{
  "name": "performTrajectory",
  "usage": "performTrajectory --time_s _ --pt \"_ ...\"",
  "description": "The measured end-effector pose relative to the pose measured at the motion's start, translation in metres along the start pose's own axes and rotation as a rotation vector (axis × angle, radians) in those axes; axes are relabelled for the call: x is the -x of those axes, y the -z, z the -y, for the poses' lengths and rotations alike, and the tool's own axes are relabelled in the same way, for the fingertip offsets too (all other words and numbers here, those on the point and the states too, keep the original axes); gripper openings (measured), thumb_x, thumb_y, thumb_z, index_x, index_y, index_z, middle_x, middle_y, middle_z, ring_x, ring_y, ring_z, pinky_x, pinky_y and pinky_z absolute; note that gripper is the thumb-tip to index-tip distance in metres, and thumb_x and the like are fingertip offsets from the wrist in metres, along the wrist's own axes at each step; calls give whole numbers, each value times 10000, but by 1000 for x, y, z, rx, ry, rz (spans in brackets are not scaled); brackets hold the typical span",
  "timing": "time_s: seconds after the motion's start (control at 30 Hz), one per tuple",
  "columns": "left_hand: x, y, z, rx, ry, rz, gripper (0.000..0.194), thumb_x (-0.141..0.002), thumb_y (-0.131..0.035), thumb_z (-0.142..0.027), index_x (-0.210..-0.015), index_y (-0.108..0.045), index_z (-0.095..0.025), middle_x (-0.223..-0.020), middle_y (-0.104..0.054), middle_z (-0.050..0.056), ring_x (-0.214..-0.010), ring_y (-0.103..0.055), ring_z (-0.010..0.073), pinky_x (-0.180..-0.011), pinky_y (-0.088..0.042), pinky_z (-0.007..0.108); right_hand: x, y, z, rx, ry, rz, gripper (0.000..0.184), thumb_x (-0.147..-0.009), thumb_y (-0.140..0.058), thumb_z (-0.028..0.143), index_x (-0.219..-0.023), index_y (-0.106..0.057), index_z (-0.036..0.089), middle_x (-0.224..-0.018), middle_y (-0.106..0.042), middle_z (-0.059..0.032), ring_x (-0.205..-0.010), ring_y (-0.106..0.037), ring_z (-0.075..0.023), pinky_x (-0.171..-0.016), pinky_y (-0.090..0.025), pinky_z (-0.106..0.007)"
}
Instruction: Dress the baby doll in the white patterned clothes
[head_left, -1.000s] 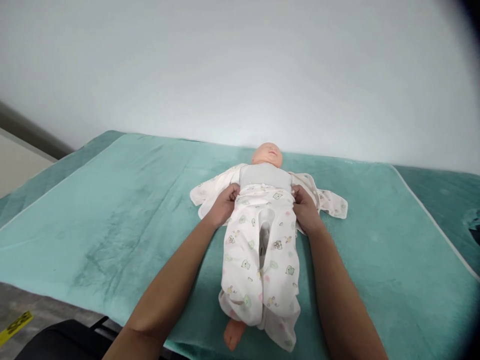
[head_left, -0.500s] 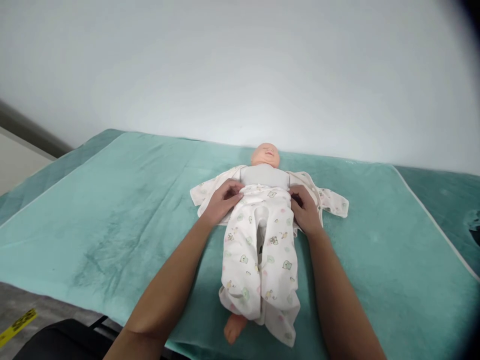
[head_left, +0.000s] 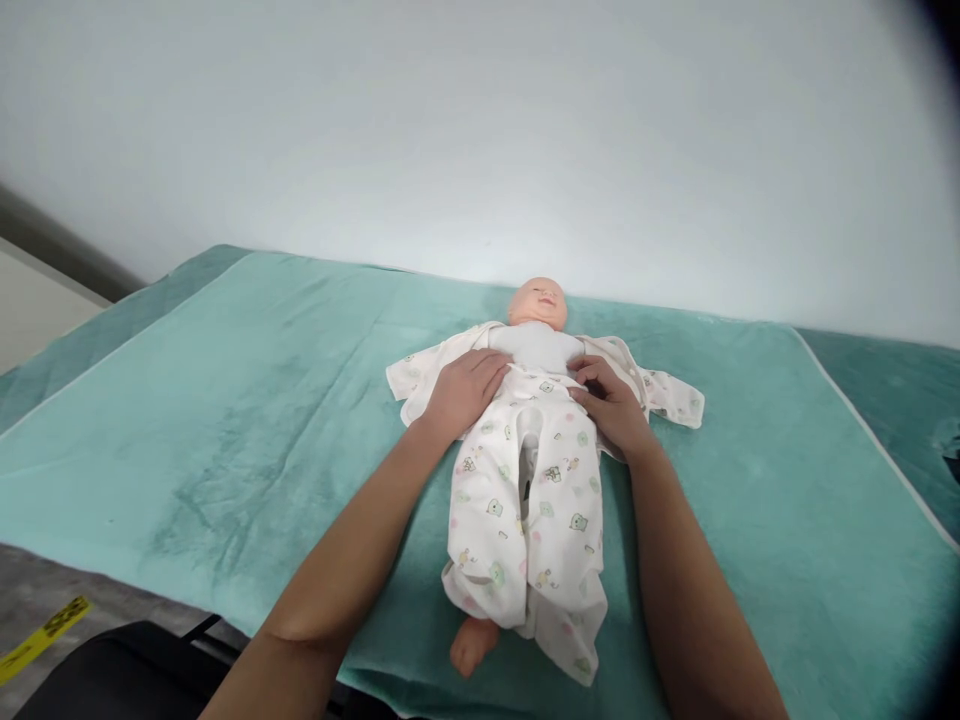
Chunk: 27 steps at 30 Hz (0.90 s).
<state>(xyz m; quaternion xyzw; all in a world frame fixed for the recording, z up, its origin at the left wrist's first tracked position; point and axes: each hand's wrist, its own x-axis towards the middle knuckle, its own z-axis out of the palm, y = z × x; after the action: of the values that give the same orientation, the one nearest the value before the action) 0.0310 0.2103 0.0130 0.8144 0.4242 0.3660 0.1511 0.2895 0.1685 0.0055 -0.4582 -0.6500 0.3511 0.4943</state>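
A baby doll [head_left: 538, 305] lies on its back, its head toward the wall. Printed white baby pants [head_left: 495, 510] cover its legs, with an open gap at the crotch and one foot [head_left: 474, 645] showing below the left cuff. My left hand [head_left: 469, 390] rests flat over the left side of the waistband, fingers stretched out. At the opposite side, my right hand [head_left: 609, 400] has its thumb and fingers curled onto the waistband, pinching the cloth. Beneath the doll a matching printed jacket [head_left: 675, 398] is spread open, sleeves out to both sides. The doll's white torso [head_left: 536, 347] is uncovered.
A green plush cover [head_left: 247, 400] spreads over the table. Behind it rises a pale wall [head_left: 480, 130]. A black chair [head_left: 127, 675] and yellow floor tape [head_left: 45, 640] are at the lower left. A dark object [head_left: 951, 455] is cut off at the right edge.
My left hand has moved inward from the side of the waist and now lies flatter on the waistband. My right hand has shifted slightly inward over the waistband. The view has shifted slightly.
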Motion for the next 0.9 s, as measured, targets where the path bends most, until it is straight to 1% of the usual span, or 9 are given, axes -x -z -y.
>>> performTrajectory --time_s 0.17,0.23,0.3,0.37,0.43,0.57,0.7,0.8,0.9 --pt "-19 -13 13 54 190 -16 338 -1019 -382 -381 -991 -671 -209 -984 -712 54 -925 -618 228 -873 -446 349 -1 -13 0 195 -14 -224 197 -918 -586 434 -907 -643 246 -1058 -710 -51 -977 -622 -231 -911 -456 -367" --pt "-22 -17 13 63 194 -44 322 -1020 -378 -357 -951 -649 -198 -973 -685 66 -929 -599 229 -879 -443 351 -3 -16 -2 320 -21 -310 239 -916 -583 463 -934 -677 245 -958 -717 -42 -895 -620 -233 -852 -453 -362" --pt "-21 -19 10 65 142 -105 287 -1019 -382 -317 -958 -632 -189 -1064 -656 90 -1024 -579 230 -941 -436 356 -9 -16 -4 404 -18 -349 265 -915 -579 489 -935 -684 246 -911 -709 -40 -856 -613 -237 -814 -439 -360" --pt "-19 -21 8 61 71 -151 265 -1023 -376 -283 -994 -621 -186 -1186 -629 106 -1145 -544 228 -1030 -402 363 -17 -15 -6 462 -6 -343 272 -923 -566 498 -936 -673 249 -903 -701 -44 -845 -606 -242 -793 -423 -360" --pt "-18 -21 7 37 48 -144 260 -1025 -368 -262 -1034 -616 -185 -1208 -634 107 -1170 -538 231 -1052 -385 371 -26 -14 -7 513 8 -304 263 -936 -547 490 -922 -654 250 -890 -692 -48 -835 -596 -247 -770 -404 -361" --pt "-26 -20 12 -55 141 -88 256 -1016 -376 -253 -1021 -622 -181 -997 -675 104 -964 -598 257 -872 -426 369 -38 -14 -10 585 -6 -216 259 -961 -500 474 -897 -616 252 -866 -672 -56 -821 -573 -255 -749 -384 -363" --pt "-41 -23 16 -123 277 -55 272 -1016 -378 -281 -1025 -631 -183 -849 -666 92 -797 -602 260 -752 -398 359 -39 -18 -17 669 52 -279 307 -988 -440 492 -909 -594 239 -954 -665 -96 -928 -563 -273 -827 -399 -390" --pt "-46 -25 15 -133 300 -66 245 -1001 -413 -263 -989 -642 -176 -880 -665 103 -833 -602 263 -768 -401 363 -40 -20 -23 673 117 -301 298 -993 -420 459 -938 -593 223 -1037 -660 -123 -1008 -553 -280 -878 -399 -406" --pt "-38 -23 11 -83 242 -105 228 -989 -421 -220 -937 -638 -177 -974 -657 113 -941 -589 261 -837 -424 370 -46 -18 -27 662 6 -306 267 -964 -447 435 -937 -599 217 -955 -656 -110 -912 -556 -272 -818 -403 -402"
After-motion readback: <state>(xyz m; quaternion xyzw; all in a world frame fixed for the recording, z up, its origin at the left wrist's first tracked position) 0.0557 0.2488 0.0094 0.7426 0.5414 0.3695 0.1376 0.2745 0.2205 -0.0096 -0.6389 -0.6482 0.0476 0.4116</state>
